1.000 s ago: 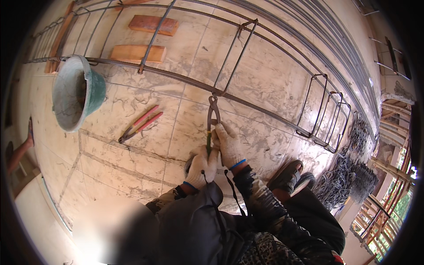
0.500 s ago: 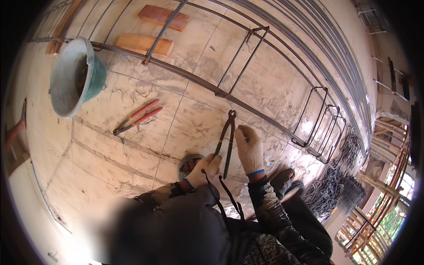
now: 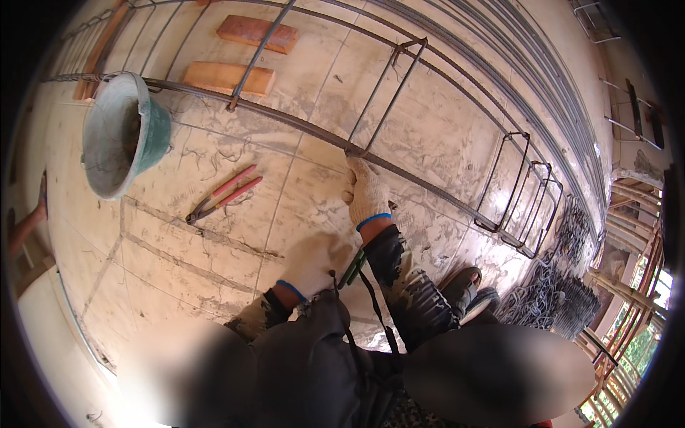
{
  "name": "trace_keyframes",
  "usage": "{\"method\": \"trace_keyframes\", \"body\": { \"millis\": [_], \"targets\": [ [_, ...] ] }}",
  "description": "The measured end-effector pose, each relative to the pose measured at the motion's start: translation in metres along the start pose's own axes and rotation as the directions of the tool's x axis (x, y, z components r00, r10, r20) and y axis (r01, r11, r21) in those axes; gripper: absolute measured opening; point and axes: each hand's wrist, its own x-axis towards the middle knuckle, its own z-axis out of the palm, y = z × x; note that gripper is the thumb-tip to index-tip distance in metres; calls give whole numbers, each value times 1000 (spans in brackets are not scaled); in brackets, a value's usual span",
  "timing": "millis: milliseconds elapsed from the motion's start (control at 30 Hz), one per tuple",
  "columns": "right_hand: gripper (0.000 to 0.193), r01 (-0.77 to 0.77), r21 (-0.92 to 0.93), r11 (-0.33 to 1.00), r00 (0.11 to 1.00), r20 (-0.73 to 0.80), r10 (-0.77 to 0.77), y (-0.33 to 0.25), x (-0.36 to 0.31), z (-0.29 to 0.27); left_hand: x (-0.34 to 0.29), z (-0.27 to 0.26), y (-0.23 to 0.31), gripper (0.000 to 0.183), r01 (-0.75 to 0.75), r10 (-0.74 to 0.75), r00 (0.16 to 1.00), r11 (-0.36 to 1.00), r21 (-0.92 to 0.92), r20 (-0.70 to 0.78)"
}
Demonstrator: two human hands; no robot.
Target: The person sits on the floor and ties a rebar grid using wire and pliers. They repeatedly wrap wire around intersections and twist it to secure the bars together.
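My right hand (image 3: 369, 191), in a white knit glove with a blue cuff, reaches up to the ribbed steel bar (image 3: 285, 125). Its curled fingertips are at the corner where a square stirrup (image 3: 389, 100) meets that bar. Whatever they pinch is too small to make out. Lower and to the left, my gloved left hand (image 3: 317, 262) is smeared by motion. It is closed round pincers, whose green handles (image 3: 352, 268) show beside my right sleeve; their jaws are hidden. Another pair of pincers with red handles (image 3: 239, 184) lies on the tiled floor to the left.
A green bucket (image 3: 153, 139) lies tilted at the left, by the cage. Two wooden blocks (image 3: 257, 33) rest beyond the bar. Long steel rods (image 3: 528, 78) run along the far right. Stirrups (image 3: 578, 303) are heaped at the right. Another person's foot (image 3: 41, 200) shows at the left edge.
My right hand has moved up and left to the stirrup corner on the bar. My left hand has drawn the pincers down from upright, and their jaws have gone out of sight.
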Motion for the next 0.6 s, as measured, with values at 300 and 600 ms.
{"method": "trace_keyframes", "body": {
  "millis": [300, 600],
  "targets": [
    [16, 89, 81, 993, 991, -109, -80, 21, 2, 19, 128, -32, -19, 32, 73, -382, 910, 529, -846, -160],
    [31, 343, -506, 791, 870, -148, -471, 11, 9, 3, 163, -30, -12, 27, 175, -437, 899, 377, -910, -9]
  ]
}}
